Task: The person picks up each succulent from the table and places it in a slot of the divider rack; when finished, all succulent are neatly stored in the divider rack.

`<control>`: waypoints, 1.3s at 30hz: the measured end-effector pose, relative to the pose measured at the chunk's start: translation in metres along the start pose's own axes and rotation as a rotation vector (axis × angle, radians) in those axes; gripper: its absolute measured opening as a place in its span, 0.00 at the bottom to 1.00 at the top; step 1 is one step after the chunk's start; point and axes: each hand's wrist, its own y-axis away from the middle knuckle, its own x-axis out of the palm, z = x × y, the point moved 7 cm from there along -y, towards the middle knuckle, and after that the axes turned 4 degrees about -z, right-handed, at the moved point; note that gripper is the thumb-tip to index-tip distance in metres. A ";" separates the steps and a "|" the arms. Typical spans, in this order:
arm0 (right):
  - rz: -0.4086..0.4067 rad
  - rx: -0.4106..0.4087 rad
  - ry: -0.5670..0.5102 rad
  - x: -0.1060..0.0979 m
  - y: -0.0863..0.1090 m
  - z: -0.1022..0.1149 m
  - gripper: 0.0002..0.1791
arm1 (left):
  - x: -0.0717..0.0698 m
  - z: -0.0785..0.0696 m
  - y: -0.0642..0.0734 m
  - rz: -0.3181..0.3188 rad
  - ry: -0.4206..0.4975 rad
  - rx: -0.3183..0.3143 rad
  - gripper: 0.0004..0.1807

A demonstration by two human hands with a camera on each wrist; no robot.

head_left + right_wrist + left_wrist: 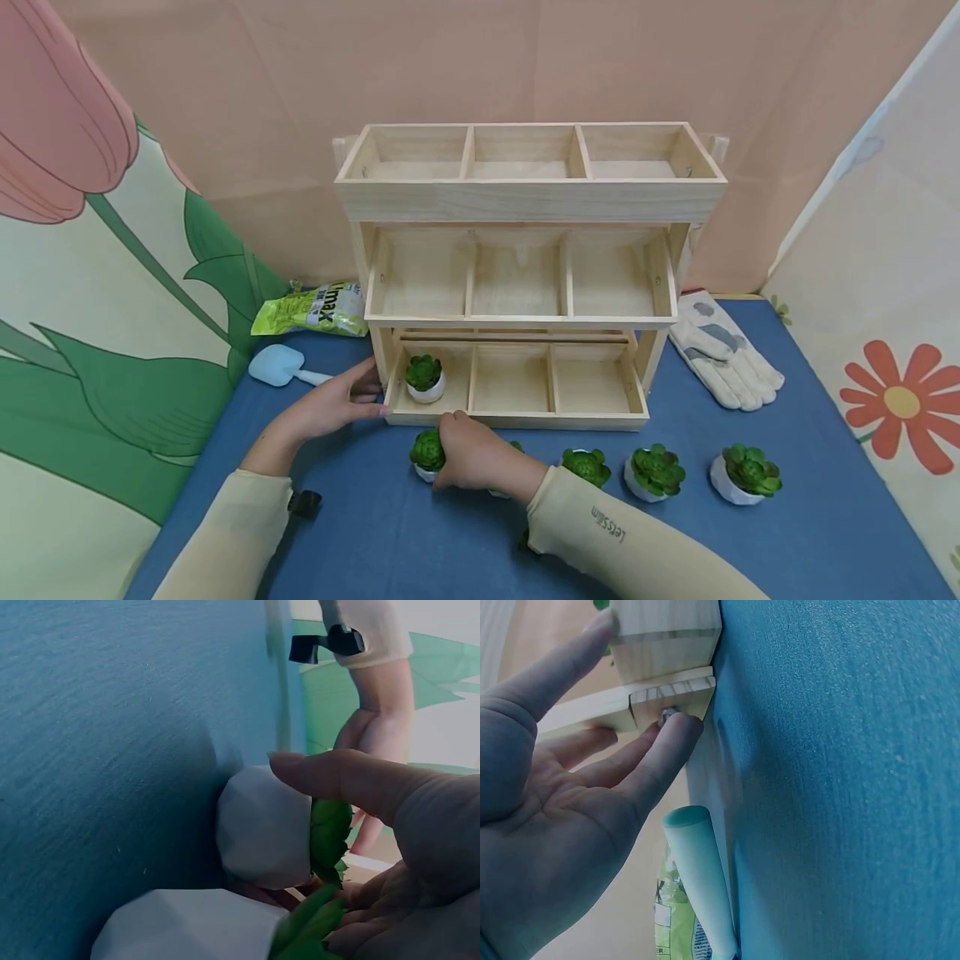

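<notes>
A three-tier wooden shelf (531, 202) stands on the blue cloth, each tier split into three compartments. One potted succulent (424, 378) sits in the bottom tier's left compartment. In front of that tier, my right hand (480, 454) pinches another succulent in a faceted white pot (264, 825), thumb on one side and fingers on the other; the pot appears to stand on the cloth. My left hand (330, 406) rests at the shelf's lower left corner, its fingers (660, 761) extended along the side. A further pot (187, 926) is close to the right hand, mostly hidden in the head view.
More potted succulents (654, 472) stand in a row to the right, one partly behind the right sleeve. Left of the shelf lie a light blue trowel (277, 365) and a green bag (315, 310). White gloves (723, 350) lie on the right.
</notes>
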 end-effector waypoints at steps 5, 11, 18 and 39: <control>-0.014 0.009 -0.025 0.000 0.000 -0.001 0.35 | 0.000 0.001 0.000 -0.003 0.009 0.000 0.53; -0.018 0.020 -0.067 -0.001 0.002 -0.002 0.34 | 0.000 0.001 0.000 -0.002 0.003 -0.001 0.53; -0.030 0.021 -0.178 -0.006 0.002 -0.003 0.36 | 0.000 -0.002 0.001 -0.003 -0.007 0.001 0.52; -0.129 -0.072 -0.508 -0.049 0.017 -0.004 0.34 | 0.002 -0.002 0.000 -0.009 -0.002 0.012 0.52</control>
